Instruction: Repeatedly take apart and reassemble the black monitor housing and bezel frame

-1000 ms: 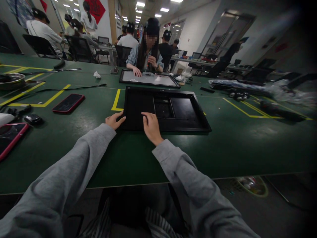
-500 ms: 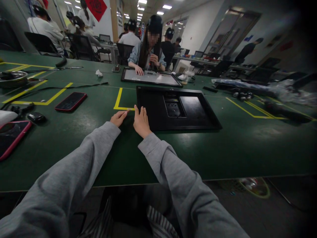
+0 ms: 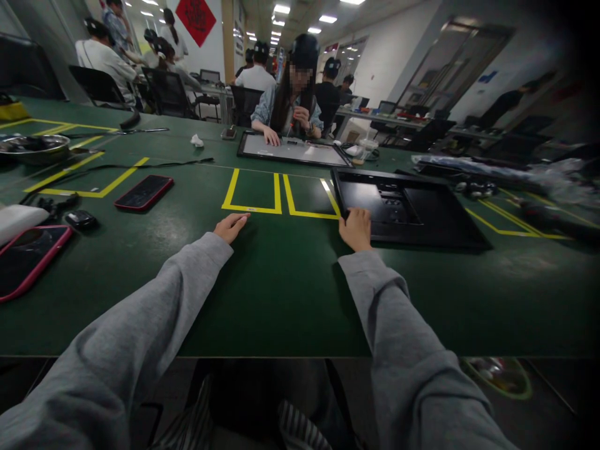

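A flat black monitor back cover (image 3: 450,219) with a recessed middle lies on the green table (image 3: 290,294), right of centre. My right hand (image 3: 357,230) grips its left edge, fingers curled at the rim. Well apart from the cover, my left hand (image 3: 232,227) rests on the table near the yellow tape, fingers stretched out and nothing in them. Yellow tape outlines (image 3: 277,195) show between my two hands.
Across the table a person (image 3: 285,112) works over a grey panel in a black frame (image 3: 295,152). Phones (image 3: 144,192), a mouse (image 3: 80,219) and a metal bowl (image 3: 35,149) lie left. Plastic wrap (image 3: 539,172) and dark items sit at the far right.
The monitor back cover has slid right with my right hand at its left edge, uncovering yellow tape lines. My right hand has moved away from my left, which has hardly moved on the table.
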### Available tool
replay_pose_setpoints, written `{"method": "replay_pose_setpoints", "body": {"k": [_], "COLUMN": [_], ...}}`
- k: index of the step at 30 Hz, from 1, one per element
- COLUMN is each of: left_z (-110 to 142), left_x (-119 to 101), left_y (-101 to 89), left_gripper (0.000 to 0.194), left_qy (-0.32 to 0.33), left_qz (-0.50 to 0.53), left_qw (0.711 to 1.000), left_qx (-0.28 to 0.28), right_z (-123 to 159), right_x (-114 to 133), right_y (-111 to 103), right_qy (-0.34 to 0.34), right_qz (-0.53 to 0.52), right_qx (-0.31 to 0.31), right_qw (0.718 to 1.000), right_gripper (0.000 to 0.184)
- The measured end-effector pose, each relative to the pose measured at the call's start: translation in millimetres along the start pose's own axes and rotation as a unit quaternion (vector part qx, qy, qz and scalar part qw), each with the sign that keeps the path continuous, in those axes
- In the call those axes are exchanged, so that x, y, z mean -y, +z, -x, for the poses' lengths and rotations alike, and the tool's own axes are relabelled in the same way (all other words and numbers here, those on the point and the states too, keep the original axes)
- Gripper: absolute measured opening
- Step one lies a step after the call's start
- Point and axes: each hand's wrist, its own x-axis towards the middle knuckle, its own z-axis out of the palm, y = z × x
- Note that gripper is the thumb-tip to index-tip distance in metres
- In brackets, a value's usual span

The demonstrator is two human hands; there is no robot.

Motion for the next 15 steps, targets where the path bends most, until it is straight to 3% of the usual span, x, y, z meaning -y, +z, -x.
{"method": "replay_pose_setpoints", "body": {"k": [5,9,15], "left_z": [0.5,0.8,2.7], "left_x": [0.8,0.1,-3.3], "left_y": [-0.4,0.4,1.4], "left_gripper": [0.044,0.045,0.042], "left_qy": [-0.003,0.004,0.009], "left_qz": [0.0,-0.015,-0.031], "left_qw": [1.0,1.0,0.999], "left_qx": [0.009,0.009,0.008], "right_z": [-5.0,-4.1,-0.8], "right_x": [-28.4,-24.4,-8.5], "right_y": [-1.3,-13.1,-46.2], "right_qy": [0.055,0.124,0.162], "right_qz": [-0.002,-0.024,0.016], "right_qx": [-0.013,0.006,-0.034], "right_qw": [0.998,0.992,0.986], "right_gripper": [0.035,0.043,0.05]}}
